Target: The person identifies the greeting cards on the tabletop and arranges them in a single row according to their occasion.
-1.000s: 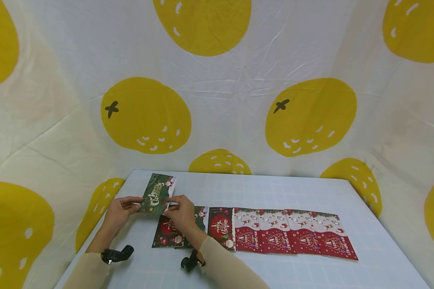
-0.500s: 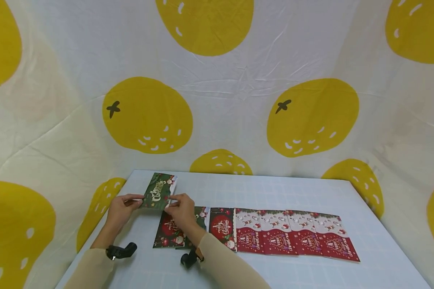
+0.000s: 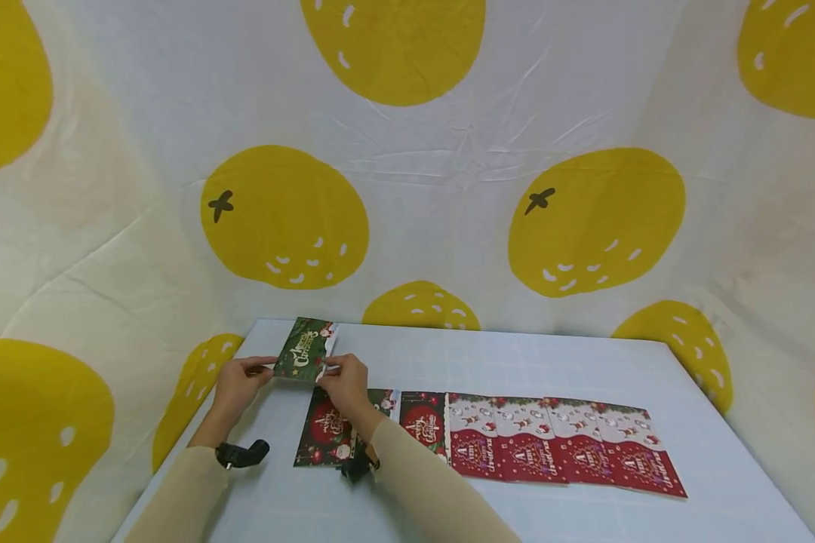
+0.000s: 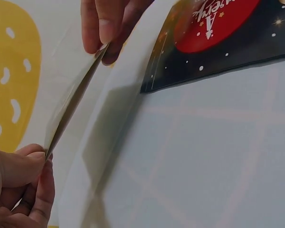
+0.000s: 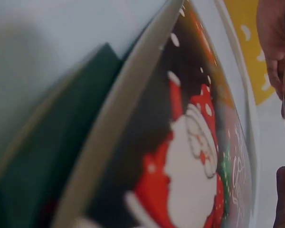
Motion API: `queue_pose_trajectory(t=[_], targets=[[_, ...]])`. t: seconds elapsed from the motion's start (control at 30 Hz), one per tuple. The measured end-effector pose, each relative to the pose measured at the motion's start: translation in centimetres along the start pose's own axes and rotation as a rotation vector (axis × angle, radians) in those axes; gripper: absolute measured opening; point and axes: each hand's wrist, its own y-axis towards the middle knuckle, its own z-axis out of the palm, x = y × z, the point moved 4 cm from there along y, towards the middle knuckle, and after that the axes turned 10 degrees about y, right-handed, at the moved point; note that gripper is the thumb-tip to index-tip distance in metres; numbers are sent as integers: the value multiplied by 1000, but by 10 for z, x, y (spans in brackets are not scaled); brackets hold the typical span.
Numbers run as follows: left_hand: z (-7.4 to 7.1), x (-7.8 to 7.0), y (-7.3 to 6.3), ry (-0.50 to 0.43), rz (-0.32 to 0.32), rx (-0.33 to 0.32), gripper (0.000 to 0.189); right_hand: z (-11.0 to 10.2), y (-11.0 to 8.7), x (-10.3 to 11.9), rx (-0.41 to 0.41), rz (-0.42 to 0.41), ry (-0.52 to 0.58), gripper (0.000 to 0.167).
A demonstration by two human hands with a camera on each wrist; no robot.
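Note:
A green Christmas card [image 3: 304, 351] with gold lettering is held up over the table's left side, near its far edge. My left hand [image 3: 241, 385] pinches its left edge between thumb and fingers. On the opposite edge, my right hand [image 3: 346, 381] pinches the card too. The left wrist view shows the card [image 4: 76, 97] almost edge-on, its shadow falling on the table beneath. Under my right hand and wrist lie a dark card with a red circle [image 3: 326, 430] and a green card [image 3: 385, 400], both partly covered.
Rightward the row goes on with another dark card [image 3: 424, 422] and several red-and-white cards [image 3: 475, 452], neighbours overlapping. They lie on a pale checked table [image 3: 516, 362]. Behind hangs a white cloth [image 3: 435, 211] printed with yellow fruit.
Both hands have moved the green card slightly away and up in the view, further from the row. The head view has shifted a little left. The grip stays the same.

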Motion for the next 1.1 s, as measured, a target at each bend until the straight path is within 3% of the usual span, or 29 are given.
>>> queue_pose_trajectory(t=[0.3,0.63,1.1], targets=[[10,7,12,-11,-9,-77,21,4,9,-9,-11,27,-22,33],[22,13,13,28,-41,-138,19,7,14,-9,-25,24,-125,34],[32,21,16,33,-145,-180,17,13,19,-7,98,72,-211,40]])
